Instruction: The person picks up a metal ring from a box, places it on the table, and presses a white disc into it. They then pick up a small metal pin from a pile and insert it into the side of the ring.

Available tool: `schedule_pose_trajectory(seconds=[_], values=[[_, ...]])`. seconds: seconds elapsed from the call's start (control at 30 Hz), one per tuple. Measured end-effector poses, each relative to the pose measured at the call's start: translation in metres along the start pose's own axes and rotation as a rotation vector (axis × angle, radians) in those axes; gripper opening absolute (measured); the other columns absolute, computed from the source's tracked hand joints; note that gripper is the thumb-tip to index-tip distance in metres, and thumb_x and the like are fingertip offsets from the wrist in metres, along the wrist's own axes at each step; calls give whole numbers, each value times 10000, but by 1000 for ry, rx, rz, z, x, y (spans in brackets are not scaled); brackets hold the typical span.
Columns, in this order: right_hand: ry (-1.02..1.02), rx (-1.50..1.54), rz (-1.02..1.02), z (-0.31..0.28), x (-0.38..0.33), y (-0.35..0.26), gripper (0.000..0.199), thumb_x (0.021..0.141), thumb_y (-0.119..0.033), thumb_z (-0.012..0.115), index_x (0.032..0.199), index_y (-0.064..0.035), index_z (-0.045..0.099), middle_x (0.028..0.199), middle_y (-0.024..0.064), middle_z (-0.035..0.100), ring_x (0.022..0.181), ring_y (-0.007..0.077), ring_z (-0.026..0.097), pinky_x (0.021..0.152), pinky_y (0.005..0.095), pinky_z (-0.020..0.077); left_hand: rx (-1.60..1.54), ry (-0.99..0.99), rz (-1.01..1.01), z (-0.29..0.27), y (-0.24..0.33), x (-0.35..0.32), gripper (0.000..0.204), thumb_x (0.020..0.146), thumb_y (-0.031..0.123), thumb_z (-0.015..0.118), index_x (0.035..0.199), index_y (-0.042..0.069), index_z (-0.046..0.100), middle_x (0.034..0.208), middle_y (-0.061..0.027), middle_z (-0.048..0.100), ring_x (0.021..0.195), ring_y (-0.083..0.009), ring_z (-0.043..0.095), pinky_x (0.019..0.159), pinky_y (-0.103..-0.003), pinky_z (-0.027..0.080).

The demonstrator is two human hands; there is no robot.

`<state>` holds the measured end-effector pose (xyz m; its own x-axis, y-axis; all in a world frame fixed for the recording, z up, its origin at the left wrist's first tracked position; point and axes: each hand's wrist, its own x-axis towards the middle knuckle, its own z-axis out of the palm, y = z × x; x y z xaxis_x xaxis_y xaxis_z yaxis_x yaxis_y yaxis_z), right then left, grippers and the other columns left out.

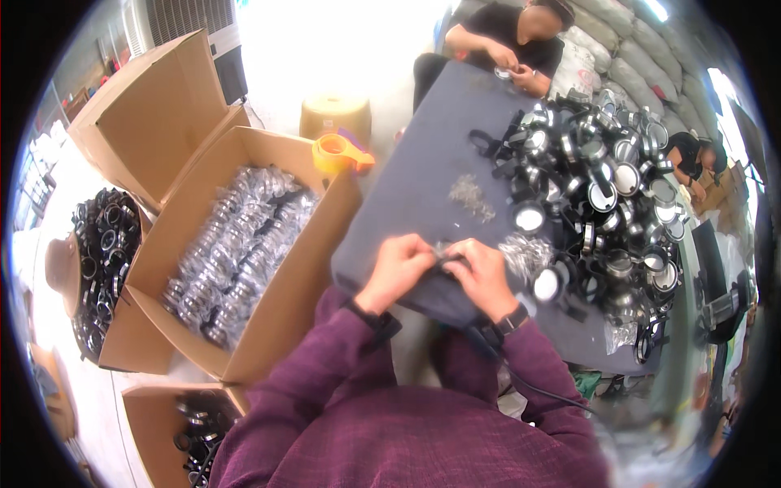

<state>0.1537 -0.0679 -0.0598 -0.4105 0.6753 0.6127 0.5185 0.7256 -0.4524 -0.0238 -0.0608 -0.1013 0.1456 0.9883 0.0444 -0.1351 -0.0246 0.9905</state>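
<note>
My left hand (400, 267) and my right hand (482, 275) meet over the near edge of the grey tabletop (399, 191). Thumbs and fingertips of both are pinched around a small dark piece (449, 261), mostly hidden by the fingers, so its kind does not show. A bit of something pale and shiny shows beside the left fingertips. Just right of my right hand lies a bunch of clear, shiny little pieces (525, 254). Beyond my hands is a small scatter of tiny pale pieces (470, 198).
A heap of round silver-and-black parts (602, 191) covers the table's right side. Left stands an open carton (340, 224) of plastic-wrapped parts (244, 244); other boxes hold black ones (106, 252). An orange tape dispenser (338, 153) sits on its rim. Across the table a person (508, 49) handles something small.
</note>
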Motion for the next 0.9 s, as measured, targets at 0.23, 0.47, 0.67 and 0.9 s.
schedule_pose_trajectory(seconds=[0.23, 0.47, 0.67, 0.9], values=[[-100, 104, 192, -6, 9, -1, 158, 757, -60, 716, 857, -40, 595, 789, 94, 623, 680, 261, 640, 589, 331, 500, 417, 84, 386, 9, 4, -15, 218, 736, 89, 692, 902, -13, 595, 691, -138, 602, 600, -201, 605, 546, -320, 452], [-258, 420, 371, -3, 33, 14, 142, 790, -74, 684, 879, -6, 595, 730, 49, 581, 621, 114, 593, 566, 274, 483, 576, 146, 585, 8, 1, -8, 171, 758, 77, 684, 856, -1, 568, 647, -160, 573, 552, -312, 596, 506, -365, 444], [-116, 356, 419, -2, 16, 15, 163, 801, -115, 693, 879, -14, 590, 703, 49, 584, 640, 119, 594, 571, 299, 474, 575, 168, 527, 13, 2, -7, 220, 748, 90, 726, 870, 1, 565, 609, -75, 536, 527, -142, 522, 508, -300, 424], [129, 653, 724, -51, -10, -2, 158, 862, -127, 662, 904, 19, 617, 795, 37, 630, 751, 87, 605, 638, 274, 484, 69, 9, 118, 2, 14, -15, 123, 823, 33, 677, 924, 5, 614, 759, 59, 577, 628, -61, 508, 584, -208, 415]])
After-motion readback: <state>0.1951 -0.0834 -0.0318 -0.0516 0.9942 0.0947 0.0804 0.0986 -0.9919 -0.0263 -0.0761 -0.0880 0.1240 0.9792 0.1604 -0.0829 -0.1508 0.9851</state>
